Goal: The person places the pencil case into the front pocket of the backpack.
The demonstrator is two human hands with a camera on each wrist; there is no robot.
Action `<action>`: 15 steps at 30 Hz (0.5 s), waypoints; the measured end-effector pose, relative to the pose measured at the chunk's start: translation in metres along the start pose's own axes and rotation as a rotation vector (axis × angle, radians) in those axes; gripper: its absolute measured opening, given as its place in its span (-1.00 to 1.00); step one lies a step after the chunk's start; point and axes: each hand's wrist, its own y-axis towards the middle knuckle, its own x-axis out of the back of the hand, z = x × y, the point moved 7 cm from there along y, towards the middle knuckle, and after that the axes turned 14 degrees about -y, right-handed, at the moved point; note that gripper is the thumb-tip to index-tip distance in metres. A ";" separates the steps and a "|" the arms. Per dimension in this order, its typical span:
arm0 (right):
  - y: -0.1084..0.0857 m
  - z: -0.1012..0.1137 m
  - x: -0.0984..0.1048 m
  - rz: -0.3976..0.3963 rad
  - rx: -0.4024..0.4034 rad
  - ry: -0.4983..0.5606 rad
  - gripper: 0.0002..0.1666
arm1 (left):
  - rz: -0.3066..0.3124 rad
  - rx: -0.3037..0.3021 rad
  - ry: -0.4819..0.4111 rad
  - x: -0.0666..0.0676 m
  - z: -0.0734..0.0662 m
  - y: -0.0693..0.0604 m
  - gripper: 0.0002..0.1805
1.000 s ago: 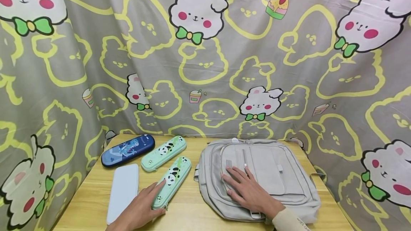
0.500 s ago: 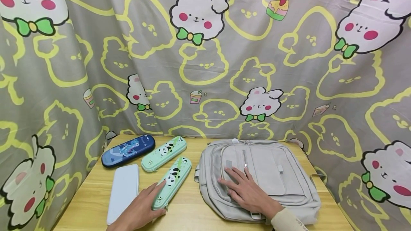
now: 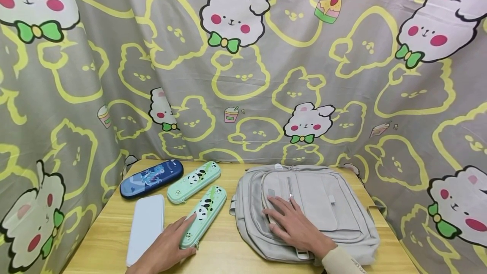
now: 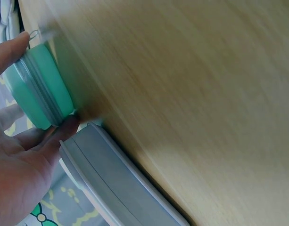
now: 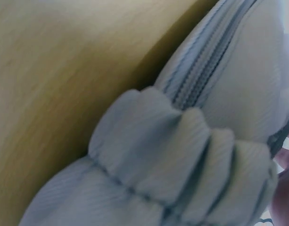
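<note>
A wooden table [image 3: 222, 261] holds a gray backpack [image 3: 319, 202], a person's right hand [image 3: 298, 227] resting relaxed on its front. To its left, the left hand [image 3: 167, 242] grips a green panda pencil case's [image 3: 208, 212] near end between thumb and fingers; the left wrist view, unlike the head's, shows its zipper [image 4: 39, 89] end-on.

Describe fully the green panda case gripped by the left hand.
The green panda case is slim and round-ended, apparently semi-rigid, with pandas printed on top. A zip runs round its near end, where a pull ring shows. It looks closed, lying on the wooden table with its far end angled rightward. The left hand grips its near end, thumb and fingers on opposite sides.
</note>
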 end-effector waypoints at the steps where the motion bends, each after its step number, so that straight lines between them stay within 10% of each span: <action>1: 0.000 0.000 0.001 -0.013 0.003 -0.007 -0.47 | 0.000 0.000 0.001 0.000 0.000 0.000 0.08; 15: -0.003 -0.005 0.016 -0.229 0.008 -0.067 -0.32 | -0.015 -0.018 0.001 0.000 -0.001 -0.001 0.07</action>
